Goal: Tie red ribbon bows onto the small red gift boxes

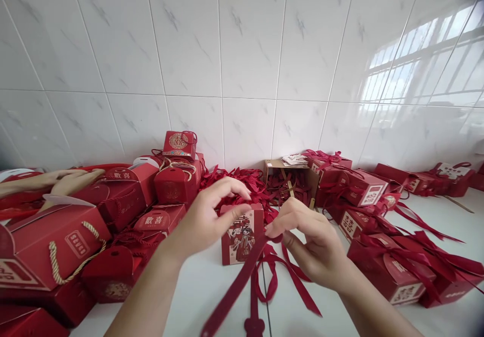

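My right hand (308,239) pinches the end of a dark red strap (236,289) that slants down to the left. Above the front of a small red box (242,241) with printed figures, my left hand (212,216) has its thumb and fingers apart and holds nothing. A second strap with a shaped end (254,322) hangs below my right hand. Beside it, a looped red ribbon (298,281) lies on the white table (295,322), its upper part near my right fingers.
Red gift boxes (73,244) with rope handles are piled at the left. Another person's hands (75,181) show behind them. A pile of red ribbons (242,178) and an open carton (270,176) stand near the tiled wall. Ribboned boxes (393,271) fill the right.
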Tool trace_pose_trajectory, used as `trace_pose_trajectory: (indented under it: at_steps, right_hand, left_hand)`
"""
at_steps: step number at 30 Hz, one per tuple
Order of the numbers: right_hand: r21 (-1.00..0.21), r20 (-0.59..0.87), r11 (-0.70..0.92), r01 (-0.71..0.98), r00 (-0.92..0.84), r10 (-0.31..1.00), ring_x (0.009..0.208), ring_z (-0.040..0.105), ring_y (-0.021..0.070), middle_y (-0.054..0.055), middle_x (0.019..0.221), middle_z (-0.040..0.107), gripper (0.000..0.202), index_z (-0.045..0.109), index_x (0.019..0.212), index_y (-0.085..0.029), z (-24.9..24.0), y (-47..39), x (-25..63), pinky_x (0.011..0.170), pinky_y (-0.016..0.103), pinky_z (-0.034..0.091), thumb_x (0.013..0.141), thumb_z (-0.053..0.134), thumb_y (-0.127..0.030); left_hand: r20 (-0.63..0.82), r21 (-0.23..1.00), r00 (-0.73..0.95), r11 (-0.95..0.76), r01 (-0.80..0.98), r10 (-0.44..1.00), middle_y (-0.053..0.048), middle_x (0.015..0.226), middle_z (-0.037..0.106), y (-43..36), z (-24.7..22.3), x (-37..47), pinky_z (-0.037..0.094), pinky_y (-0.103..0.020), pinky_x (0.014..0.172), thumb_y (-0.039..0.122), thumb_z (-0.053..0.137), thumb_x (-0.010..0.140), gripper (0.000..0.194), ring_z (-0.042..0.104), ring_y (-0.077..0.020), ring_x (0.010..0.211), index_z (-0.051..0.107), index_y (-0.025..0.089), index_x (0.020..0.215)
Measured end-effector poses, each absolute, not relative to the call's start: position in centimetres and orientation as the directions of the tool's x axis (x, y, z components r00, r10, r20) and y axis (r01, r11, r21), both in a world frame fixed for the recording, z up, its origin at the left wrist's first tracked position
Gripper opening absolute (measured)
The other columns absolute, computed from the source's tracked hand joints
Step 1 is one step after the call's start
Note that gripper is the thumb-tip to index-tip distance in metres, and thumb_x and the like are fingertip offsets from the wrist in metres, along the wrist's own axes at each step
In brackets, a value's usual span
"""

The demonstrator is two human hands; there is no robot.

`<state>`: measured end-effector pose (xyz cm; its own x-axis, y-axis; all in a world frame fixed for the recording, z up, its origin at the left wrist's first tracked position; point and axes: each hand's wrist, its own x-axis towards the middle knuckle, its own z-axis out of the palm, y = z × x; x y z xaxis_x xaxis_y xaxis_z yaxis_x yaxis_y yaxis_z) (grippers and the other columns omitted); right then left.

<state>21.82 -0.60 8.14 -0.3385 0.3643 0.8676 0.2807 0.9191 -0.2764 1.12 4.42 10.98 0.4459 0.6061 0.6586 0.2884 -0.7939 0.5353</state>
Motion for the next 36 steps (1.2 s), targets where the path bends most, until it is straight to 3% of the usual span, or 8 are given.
trace_pose_trajectory:
  at_steps: [6, 9, 14, 17, 20, 25, 29, 36]
  right_hand:
    - [-0.322, 0.820, 0.904, 0.281, -0.395, 0.415, 0.074, 0.055, 0.0148, 0.002, 0.080, 0.064, 0.021, 0.061, 0.091, -0.021, 8.4, -0.3, 22.6, 0.069, 0.031, 0.043, 0.088, 0.048, -0.004]
    - [-0.360, 0.795, 0.887, 0.289, -0.402, 0.454, 0.077, 0.055, 0.0155, 0.003, 0.081, 0.062, 0.020, 0.062, 0.092, -0.022, 8.4, 0.0, 23.0, 0.070, 0.031, 0.045, 0.089, 0.049, -0.007]
    - [-0.476, 0.729, 0.787, 0.392, -0.325, 0.603, 0.105, 0.053, 0.0209, 0.008, 0.103, 0.053, 0.014, 0.063, 0.089, -0.024, 7.7, 1.3, 23.0, 0.087, 0.038, 0.048, 0.089, 0.052, -0.014]
    - [-0.533, 0.709, 0.749, 0.394, -0.275, 0.650, 0.135, 0.030, 0.0262, 0.009, 0.135, 0.039, 0.010, 0.062, 0.089, -0.024, 6.9, 2.3, 22.7, 0.105, 0.047, 0.037, 0.090, 0.053, -0.020]
    - [-0.601, 0.723, 0.750, 0.276, -0.213, 0.657, 0.141, 0.021, 0.0258, 0.005, 0.148, 0.027, 0.007, 0.060, 0.090, -0.024, 6.2, 2.9, 22.2, 0.112, 0.050, 0.027, 0.091, 0.053, -0.024]
    - [-0.583, 0.800, 0.792, 0.182, -0.041, 0.598, 0.129, 0.040, 0.0233, 0.006, 0.142, 0.035, 0.005, 0.060, 0.087, -0.024, 5.8, 2.5, 21.5, 0.107, 0.047, 0.034, 0.090, 0.056, -0.023]
    - [-0.531, 0.839, 0.814, 0.234, 0.010, 0.545, 0.130, 0.036, 0.0252, 0.007, 0.133, 0.042, 0.006, 0.061, 0.087, -0.025, 6.1, 1.9, 21.4, 0.105, 0.048, 0.034, 0.089, 0.057, -0.021]
    - [-0.524, 0.840, 0.816, 0.246, -0.010, 0.542, 0.130, 0.038, 0.0256, 0.008, 0.127, 0.046, 0.010, 0.062, 0.089, -0.025, 6.3, 1.4, 21.0, 0.102, 0.045, 0.040, 0.089, 0.055, -0.017]
  left_hand:
    - [0.319, 0.744, 0.359, -0.466, 0.479, 0.877, -0.005, 0.093, 0.069, 10.1, 7.3, -1.7, 0.049, -0.028, 0.064, 0.033, 0.084, 0.051, 0.058, 0.064, -0.0238, 0.080, 0.066, 0.026, 0.106]
    - [0.231, 0.823, 0.414, -0.404, 0.399, 0.880, -0.003, 0.078, 0.070, 11.4, 5.8, -1.3, 0.048, -0.027, 0.057, 0.030, 0.082, 0.055, 0.052, 0.065, -0.0223, 0.069, 0.068, 0.023, 0.104]
    - [0.310, 0.842, 0.385, -0.439, 0.313, 0.869, -0.007, 0.088, 0.073, 10.9, 6.7, 0.2, 0.051, -0.030, 0.069, 0.037, 0.075, 0.066, 0.032, 0.067, -0.0240, 0.080, 0.072, 0.018, 0.091]
    - [0.484, 0.783, 0.302, -0.560, 0.270, 0.822, -0.005, 0.082, 0.070, 9.5, 8.1, 1.0, 0.049, -0.028, 0.069, 0.041, 0.070, 0.074, 0.024, 0.064, -0.0199, 0.074, 0.072, 0.018, 0.082]
    - [0.618, 0.727, 0.212, -0.653, 0.214, 0.757, -0.001, 0.072, 0.063, 7.7, 8.7, 2.3, 0.046, -0.025, 0.066, 0.039, 0.064, 0.080, 0.022, 0.058, -0.0157, 0.068, 0.066, 0.018, 0.074]
    - [0.677, 0.705, 0.213, -0.704, 0.086, 0.704, -0.004, 0.091, 0.067, 5.3, 8.2, 4.6, 0.046, -0.028, 0.080, 0.033, 0.056, 0.088, 0.017, 0.061, -0.0182, 0.086, 0.063, 0.019, 0.089]
    - [0.696, 0.688, 0.177, -0.717, 0.112, 0.696, 0.001, 0.067, 0.059, 4.4, 8.0, 5.0, 0.044, -0.024, 0.063, 0.034, 0.055, 0.089, 0.018, 0.055, -0.0135, 0.065, 0.060, 0.019, 0.081]
    - [0.768, 0.611, 0.115, -0.775, 0.164, 0.630, 0.001, 0.061, 0.060, 3.7, 8.5, 4.9, 0.045, -0.024, 0.061, 0.032, 0.056, 0.089, 0.017, 0.057, -0.0137, 0.062, 0.061, 0.018, 0.080]
